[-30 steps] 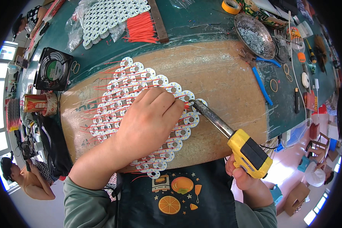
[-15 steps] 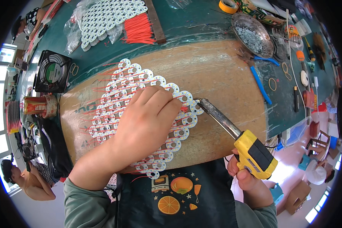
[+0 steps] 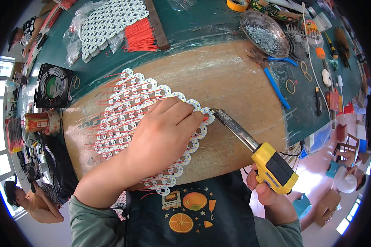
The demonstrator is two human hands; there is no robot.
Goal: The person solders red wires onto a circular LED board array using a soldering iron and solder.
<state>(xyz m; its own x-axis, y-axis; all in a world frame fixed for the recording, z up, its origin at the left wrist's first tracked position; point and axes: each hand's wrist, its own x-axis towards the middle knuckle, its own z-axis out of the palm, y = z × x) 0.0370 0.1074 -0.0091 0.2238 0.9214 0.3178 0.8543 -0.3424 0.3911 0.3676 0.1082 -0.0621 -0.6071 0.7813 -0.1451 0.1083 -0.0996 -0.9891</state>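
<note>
A panel of joined round white LED circuit boards (image 3: 120,119), with thin red wires trailing from its left side, lies on the brown work board. Over its right part is my left hand (image 3: 163,133), fingers pinched together. Short red wires (image 3: 205,117) poke out at those fingertips, beside the rightmost disc. My right hand (image 3: 263,190) is wrapped round the handle of a yellow and black soldering gun (image 3: 274,169). The gun's dark metal tip reaches that same rightmost disc; whether it touches cannot be told.
Stacked LED panels (image 3: 111,26) and a bundle of red wires (image 3: 140,36) sit at the back. At back right are a metal dish of pale grains (image 3: 264,35) and blue-handled pliers (image 3: 277,88). A black fan (image 3: 53,86) stands left. Other people (image 3: 33,201) are nearby.
The view has shifted slightly. My left fingertips have moved closer to the rightmost disc, with the red wires now lying at it. The soldering gun stays at that disc.
</note>
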